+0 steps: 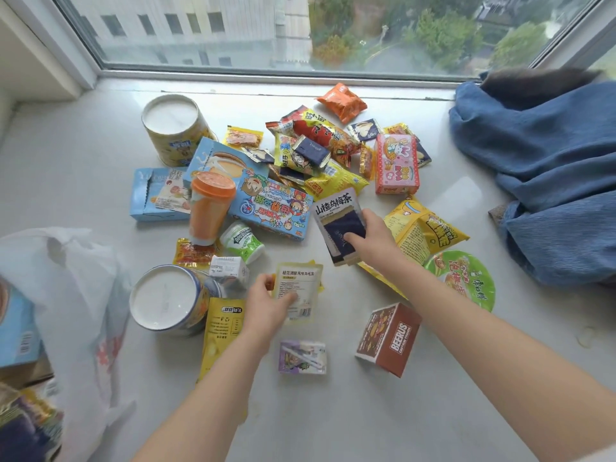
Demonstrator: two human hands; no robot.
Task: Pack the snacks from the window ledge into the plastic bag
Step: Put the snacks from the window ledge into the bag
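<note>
Both hands are down among the snacks, a little apart, each gripping a flat packet. The left hand (pixel 266 303) pinches a pale yellow tea sachet (pixel 297 295), thumb across its face and fingers curled at its left edge. The right hand (pixel 370 238) holds a white and navy tea packet (pixel 338 225) together with what looks like a small navy sachet on top of it, though the overlap makes that hard to tell.

The plastic bag (pixel 76 281) lies slumped at the left of the window ledge (pixel 333 411), its mouth facing the pile, with a blue box (pixel 16 328) showing at its near edge. Most of the snacks still sit on the ledge, so packing looks barely begun.

To do this step well, lift both packets clear before swinging left, since the orange cup (pixel 208 208) and the green gum tub (pixel 241 241) stand upright close by and could tip. The bag mouth is limp, so one hand will likely need to drop its packet in first and then hold the rim open for the other. Flat sachets slide best down the side, leaving the floor of the bag for the two tins (pixel 166 300).
</note>
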